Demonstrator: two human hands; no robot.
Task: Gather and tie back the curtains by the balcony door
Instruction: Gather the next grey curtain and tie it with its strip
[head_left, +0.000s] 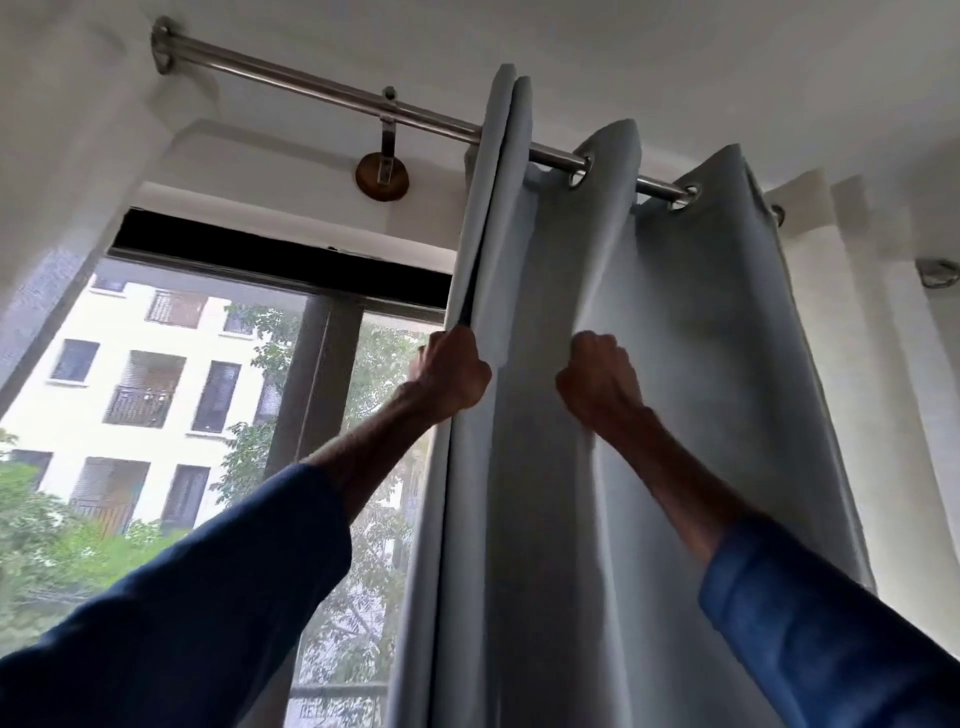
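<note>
Held both arms up high. Gripped the front edge of the grey curtain (685, 374) with the left hand (453, 375). Squeezed a fold of it in the right hand (597, 383), just beside. Hung from the shiny rod (311, 89), bunched at the right of the glass door (311, 395).

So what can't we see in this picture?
Head view:
- Curtain bottom: cut off by the lower edge.
- Left grip and right grip fingers: turned away, hidden by the backs of the hands.
- Rod right end: behind curtain folds.
- Tie-back: none in view.
</note>
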